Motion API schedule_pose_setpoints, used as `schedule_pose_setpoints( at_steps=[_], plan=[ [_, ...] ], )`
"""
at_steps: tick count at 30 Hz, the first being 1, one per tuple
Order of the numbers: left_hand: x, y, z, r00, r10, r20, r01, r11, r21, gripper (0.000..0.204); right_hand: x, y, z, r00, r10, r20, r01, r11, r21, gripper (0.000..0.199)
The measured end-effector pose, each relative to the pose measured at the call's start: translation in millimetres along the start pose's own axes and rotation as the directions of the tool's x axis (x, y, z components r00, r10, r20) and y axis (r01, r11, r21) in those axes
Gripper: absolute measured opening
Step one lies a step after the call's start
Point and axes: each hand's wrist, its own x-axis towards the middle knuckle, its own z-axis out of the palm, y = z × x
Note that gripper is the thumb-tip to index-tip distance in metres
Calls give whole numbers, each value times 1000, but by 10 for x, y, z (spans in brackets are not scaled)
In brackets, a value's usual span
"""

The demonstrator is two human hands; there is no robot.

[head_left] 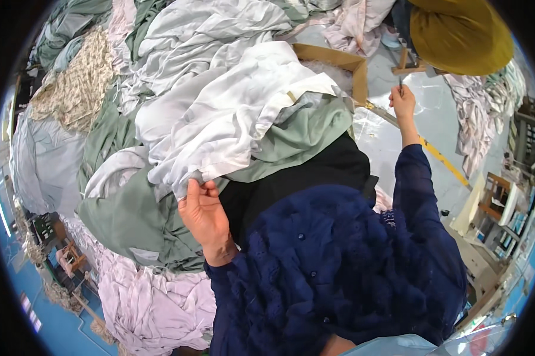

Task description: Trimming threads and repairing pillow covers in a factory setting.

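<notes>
My left hand (203, 215) pinches the lower edge of a white cloth (220, 113) that lies on top of a big heap of fabric. Sage-green cloth (134, 216) spreads beneath and beside that hand, and a black cloth (315, 169) lies just to its right. Raised far to the right, my right hand (403, 99) is closed on a thin dark tool (400, 86) that looks like small scissors, over a clear plastic sheet (392, 130). Both arms wear dark blue sleeves.
An open cardboard box (338, 62) sits behind the white cloth. A mustard-yellow cushion-like object (460, 32) is at top right. More cloth heaps: floral (75, 83) at left, pale pink (149, 302) below. A yellow strip (439, 155) runs rightwards; shelves (499, 207) stand at right.
</notes>
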Motion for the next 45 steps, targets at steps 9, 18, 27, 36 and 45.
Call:
schedule_pose_setpoints(
  at_steps=[9, 18, 27, 36, 45],
  plan=[
    [-53, 124, -87, 968, 199, 152, -250, 761, 599, 30, 199, -633, 443, 921, -264, 287, 289, 956, -50, 37],
    [96, 348, -465, 830, 356, 429, -417, -113, 902, 66, -1172, -1570, 517, 670, -229, 706, 207, 971, 119, 53],
    [195, 192, -673, 785, 447, 429, -489, 21, 872, 45, -1016, -931, 718, 795, -388, 467, 430, 903, 17, 32],
    [190, 254, -699, 649, 745, 151, -586, 363, 725, 11, -694, -1209, 920, 865, -392, 313, 278, 894, 352, 16],
    [-741, 1483, -183, 790, 545, 280, -483, 274, 832, 12, -366, -2460, 4, 759, -641, 114, 590, 751, 296, 6]
  ],
)
